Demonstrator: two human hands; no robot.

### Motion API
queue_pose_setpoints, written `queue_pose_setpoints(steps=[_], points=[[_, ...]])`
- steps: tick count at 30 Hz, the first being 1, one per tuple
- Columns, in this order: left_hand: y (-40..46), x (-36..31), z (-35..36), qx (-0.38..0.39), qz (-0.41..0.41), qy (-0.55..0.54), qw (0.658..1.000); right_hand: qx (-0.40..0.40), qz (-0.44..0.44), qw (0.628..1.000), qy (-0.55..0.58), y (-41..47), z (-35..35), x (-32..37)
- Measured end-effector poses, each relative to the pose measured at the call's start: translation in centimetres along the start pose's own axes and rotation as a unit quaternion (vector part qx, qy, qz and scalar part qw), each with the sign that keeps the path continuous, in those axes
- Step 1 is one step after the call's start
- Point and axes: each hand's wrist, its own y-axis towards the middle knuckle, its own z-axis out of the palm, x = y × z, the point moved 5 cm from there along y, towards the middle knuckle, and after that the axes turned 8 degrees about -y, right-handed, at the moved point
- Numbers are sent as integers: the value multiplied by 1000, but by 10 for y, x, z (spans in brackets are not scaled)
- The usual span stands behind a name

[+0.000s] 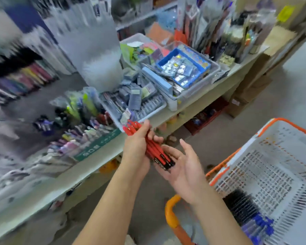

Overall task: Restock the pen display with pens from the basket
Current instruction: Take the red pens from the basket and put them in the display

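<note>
The person stands at a shop counter with a bundle of red pens (pixel 149 145) held between both hands, out in front of the shelf edge. The left hand (pixel 137 147) grips the bundle around its middle, thumb lying along the near side and the fingers (pixel 156 137) curled over the far side, so the red caps stick out above the fist toward the display. The right hand (pixel 181 162) lies palm-up just beneath, its fingers spread wide and relaxed; the black ends of the pens rest across that open palm, touching it rather than being pinched by it.

The pen display (pixel 88 137) sits to the left on the pale shelf (pixel 64 184), a green-fronted tray of mixed pens (the whole left side is badly smeared by motion, so individual pens there cannot be made out). Behind the hands are clear bins of small packaged goods (pixel 136 101) and a blue box (pixel 183 65) in another tub.

To the right, lower down, is the white basket (pixel 265 165) with an orange rim, and in its near corner lie black-capped pens (pixel 240 207) and blue pens (pixel 260 227).
</note>
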Motion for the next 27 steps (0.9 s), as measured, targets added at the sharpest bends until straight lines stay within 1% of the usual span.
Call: queue_pose_setpoints(steps=[3, 5, 7, 11, 13, 14, 15, 17, 19, 21, 22, 24, 27], points=[[1, -46, -30, -13, 40, -12, 999, -17, -10, 999, 46, 12, 71, -28], [1, -78, -55, -31, 69, -43, 996, -50, -31, 998, 31, 24, 115, -47], [-2, -110, -84, -51, 103, -64, 991, -61, -44, 997, 1, 34, 156, -71], [-10, -162, -139, -73, 159, 21, 984, -46, -47, 995, -69, 41, 223, -126], [-8, -189, -165, -65, 155, 35, 985, -19, -66, 989, -135, 47, 248, -143], [-7, -203, -176, -53, 143, 49, 987, -9, -92, 978, -187, 50, 260, -144], [-6, -217, -186, -30, 125, 73, 989, -3, -125, 961, -245, 52, 271, -141], [-8, -239, -196, 40, 69, 104, 991, 18, -183, 919, -348, 53, 293, -124], [-12, -254, -203, 94, 30, 134, 986, 57, -200, 885, -417, 52, 314, -108], [-12, -265, -205, 118, 18, 163, 979, 81, -207, 859, -462, 55, 331, -98], [-10, -268, -206, 121, 18, 172, 978, 80, -213, 848, -478, 57, 337, -95], [-3, -275, -207, 106, 32, 190, 975, 81, -216, 840, -492, 67, 344, -93], [7, -287, -209, 75, 63, 200, 975, 107, -188, 856, -470, 89, 352, -94]])
